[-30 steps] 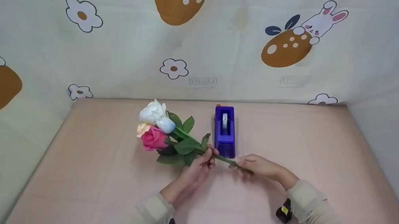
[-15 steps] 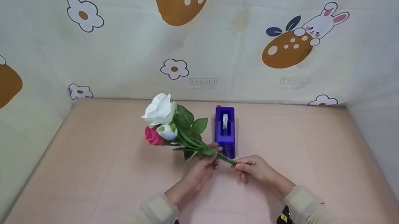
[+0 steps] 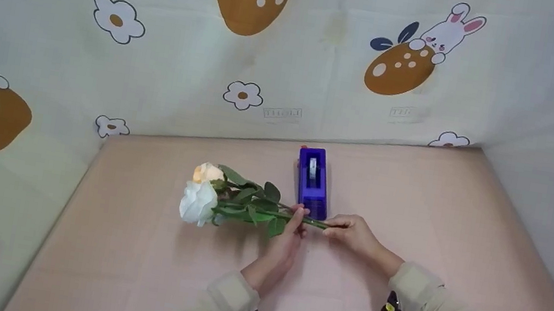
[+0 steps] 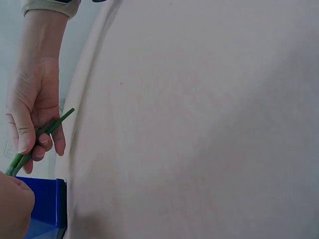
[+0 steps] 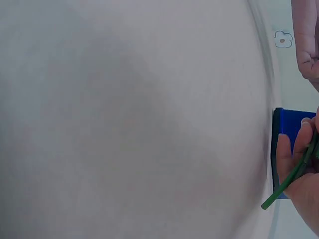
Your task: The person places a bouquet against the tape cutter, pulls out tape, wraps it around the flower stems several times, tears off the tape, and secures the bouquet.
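A bunch of artificial roses lies across both hands in the head view, flower heads to the left. A large white rose point(image 3: 198, 202) is nearest the front, with a peach rose point(image 3: 208, 173) behind it. Dark green leaves point(image 3: 248, 195) spread along the stems. My left hand point(image 3: 288, 241) grips the stems just below the leaves. Farther right, my right hand point(image 3: 356, 236) pinches the stem ends between thumb and fingers. A green stem point(image 4: 63, 117) shows past the fingers in the left wrist view. Any other blooms are mostly hidden.
Just behind the stems, a purple-blue tape dispenser point(image 3: 312, 183) with a roll of tape stands on the pink tabletop point(image 3: 415, 194). A patterned cloth point(image 3: 314, 61) with rabbits and flowers hangs along the back and sides.
The rose bunch has turned about its stems: the white rose came down to the front, the peach one rose behind it, and the pink one went out of sight. My left hand shifted slightly right.
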Available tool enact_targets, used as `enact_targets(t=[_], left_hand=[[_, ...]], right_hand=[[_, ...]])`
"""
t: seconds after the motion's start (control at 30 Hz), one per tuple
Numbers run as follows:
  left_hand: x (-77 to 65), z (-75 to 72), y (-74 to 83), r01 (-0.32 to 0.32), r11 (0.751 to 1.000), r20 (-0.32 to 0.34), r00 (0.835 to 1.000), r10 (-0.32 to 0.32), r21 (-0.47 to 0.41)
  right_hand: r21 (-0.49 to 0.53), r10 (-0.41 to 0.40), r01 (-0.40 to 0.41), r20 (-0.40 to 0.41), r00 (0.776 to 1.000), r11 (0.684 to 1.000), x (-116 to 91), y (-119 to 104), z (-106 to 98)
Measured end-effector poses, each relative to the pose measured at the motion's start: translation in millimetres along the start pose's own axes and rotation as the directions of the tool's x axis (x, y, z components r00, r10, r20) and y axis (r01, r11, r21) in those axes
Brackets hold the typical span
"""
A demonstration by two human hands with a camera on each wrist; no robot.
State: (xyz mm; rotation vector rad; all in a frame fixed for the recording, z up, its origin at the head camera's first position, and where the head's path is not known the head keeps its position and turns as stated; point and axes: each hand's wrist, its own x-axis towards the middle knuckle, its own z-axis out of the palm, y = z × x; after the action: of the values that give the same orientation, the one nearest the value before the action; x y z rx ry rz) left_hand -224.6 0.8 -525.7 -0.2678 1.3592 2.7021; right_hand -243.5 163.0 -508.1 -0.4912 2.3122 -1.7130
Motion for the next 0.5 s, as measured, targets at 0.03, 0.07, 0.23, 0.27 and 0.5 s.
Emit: enact_targets(t=[0.03,0.07,0.23,0.27,0.5], left_hand=[[0.3,0.7,-0.1,0.004,1.000,-0.005,1.000,-0.004,-0.003],[0.5,1.1,-0.4,0.010,1.000,-0.008,1.000,-0.010,0.003],[1.7,0.6,0.9,0.028,0.998,-0.006,1.000,-0.028,0.057],[2.0,0.0,1.8,0.026,0.997,0.000,1.000,-0.026,0.073],[7.3,-5.6,11.4,0.028,0.995,0.120,0.992,-0.040,0.097]], right_hand=[[0.002,0.014,-0.014,-0.012,1.000,1.000,1,3,1],[-0.001,0.022,-0.022,-0.020,1.000,1.000,2,5,1],[-0.018,0.067,-0.066,0.046,0.997,0.998,10,20,-5],[-0.016,0.075,-0.074,0.089,0.993,0.997,12,21,-8],[0.044,0.095,-0.126,0.433,0.896,0.991,30,20,-36]])
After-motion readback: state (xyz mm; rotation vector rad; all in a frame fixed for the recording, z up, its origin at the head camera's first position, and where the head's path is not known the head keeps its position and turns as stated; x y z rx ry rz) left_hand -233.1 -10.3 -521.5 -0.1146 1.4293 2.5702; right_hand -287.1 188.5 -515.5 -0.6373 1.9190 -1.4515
